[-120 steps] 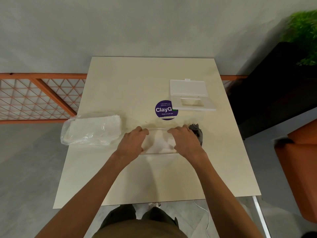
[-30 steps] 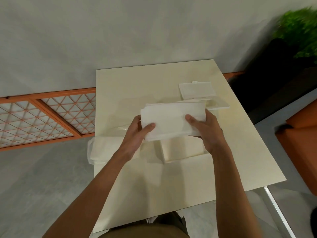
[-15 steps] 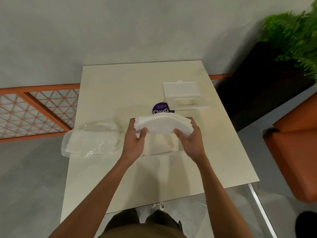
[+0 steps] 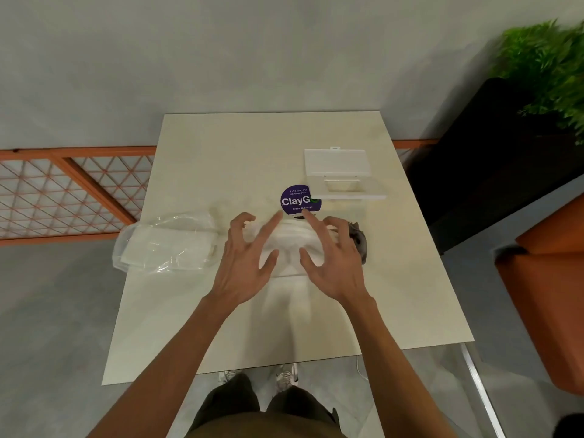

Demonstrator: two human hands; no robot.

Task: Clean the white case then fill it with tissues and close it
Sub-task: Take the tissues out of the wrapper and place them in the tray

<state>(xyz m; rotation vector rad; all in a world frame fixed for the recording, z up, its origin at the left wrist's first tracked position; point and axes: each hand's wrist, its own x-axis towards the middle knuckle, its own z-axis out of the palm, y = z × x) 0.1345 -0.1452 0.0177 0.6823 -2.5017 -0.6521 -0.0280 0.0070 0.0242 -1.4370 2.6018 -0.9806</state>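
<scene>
Table (image 4: 221,311), pale, seen from the head camera. Both hands are over its middle.

Left hand (image 4: 245,263): fingers spread wide, gripping nothing, forefinger stretched over the tissues (image 4: 289,243). Right hand (image 4: 336,263): the same, fingers splayed and straight, nothing held. Motion blur here; cannot tell whether the fingertips press the stack or hang just above it.

Tissues: a white folded stack between and under the two hands, near the table's centre. The case base under them is hidden by stack, hands and blur.

Lid (image 4: 344,172): white, lying flat at the far right of the table, well apart from the hands, its flap swung open.

Sticker (image 4: 297,200): round, purple, reads "ClayGo", just beyond the fingertips, its right edge under the lid.

Bag (image 4: 167,245): clear plastic with white tissues inside, left of the left hand.

Cloth (image 4: 358,241): dark, bunched, just right of the right hand.

Plant (image 4: 546,58) at far right.
</scene>
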